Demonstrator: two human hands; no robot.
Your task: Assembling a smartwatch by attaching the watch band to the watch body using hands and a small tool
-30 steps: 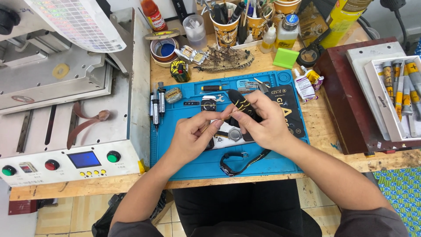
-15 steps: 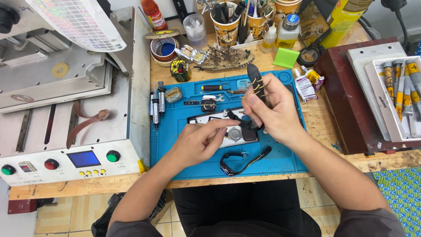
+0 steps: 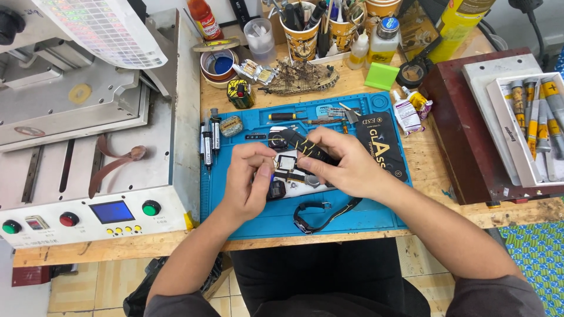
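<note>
Over the blue mat [image 3: 247, 217], both hands meet on a small square watch case [image 3: 286, 162]. Left hand [image 3: 249, 182]: fingers pinched on the case's left edge. Right hand [image 3: 346, 164]: fingers clenched around the black strap [image 3: 308, 147] joined to the case. A second strap [image 3: 323, 212] lies loose on the mat, nearer the person.

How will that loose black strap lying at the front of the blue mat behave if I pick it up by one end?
The black strap lies curved on the blue mat, so it probably droops, floppy. It looks thin, likely light. Its buckle end may swing.
</note>
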